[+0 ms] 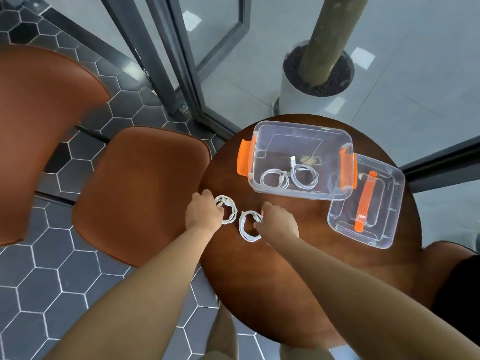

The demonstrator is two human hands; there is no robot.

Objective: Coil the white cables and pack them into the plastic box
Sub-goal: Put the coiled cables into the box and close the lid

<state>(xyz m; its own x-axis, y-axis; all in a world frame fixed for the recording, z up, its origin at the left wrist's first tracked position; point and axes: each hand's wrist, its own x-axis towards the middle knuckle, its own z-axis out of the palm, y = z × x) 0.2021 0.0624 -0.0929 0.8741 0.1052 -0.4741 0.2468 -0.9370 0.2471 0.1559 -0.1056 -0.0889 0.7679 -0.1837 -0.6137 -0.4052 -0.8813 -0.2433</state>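
Observation:
Two coiled white cables lie on the round brown table point(298, 268). My left hand point(204, 213) grips the left coil point(230, 211) at its left side. My right hand point(279, 220) pinches the right coil point(246, 229) at its right edge. Behind them stands the clear plastic box point(259, 149) with orange latches, open at the top. Two more coiled white cables point(291, 176) lie inside it near the front wall.
The box's clear lid point(389, 203) with an orange handle lies upside down to the right of the box. Two brown chairs point(140, 193) stand left of the table. A white planter point(293, 97) with a trunk stands beyond a glass partition.

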